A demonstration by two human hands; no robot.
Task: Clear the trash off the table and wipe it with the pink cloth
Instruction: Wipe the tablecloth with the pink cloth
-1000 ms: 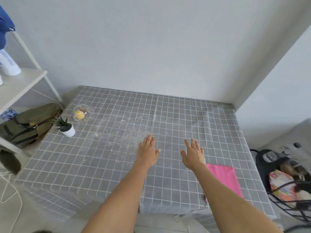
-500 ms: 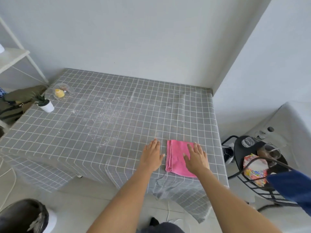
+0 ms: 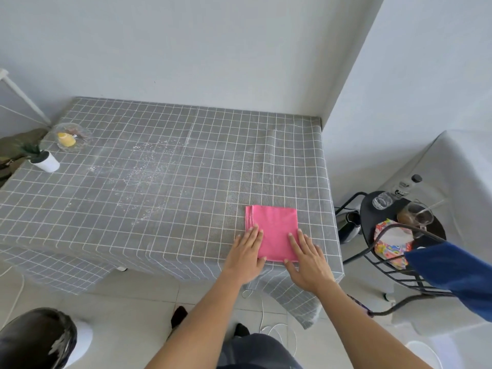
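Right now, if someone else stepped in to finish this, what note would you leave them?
Left hand: flat, fingertips on the pink cloth's left edge, no grip.
Right hand: flat on its right edge, no grip.
The cloth lies folded near the table's front right corner.
White crumbs are scattered mid-table, unwiped.
Done: hands are on the cloth.
Left: grip it, wipe the crumbs away.

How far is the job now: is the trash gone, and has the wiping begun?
Done: no large trash shows on the table. In hand: the left hand and right hand lie flat on the folded pink cloth at the near edge. Left: the white crumbs mid-table are unwiped.
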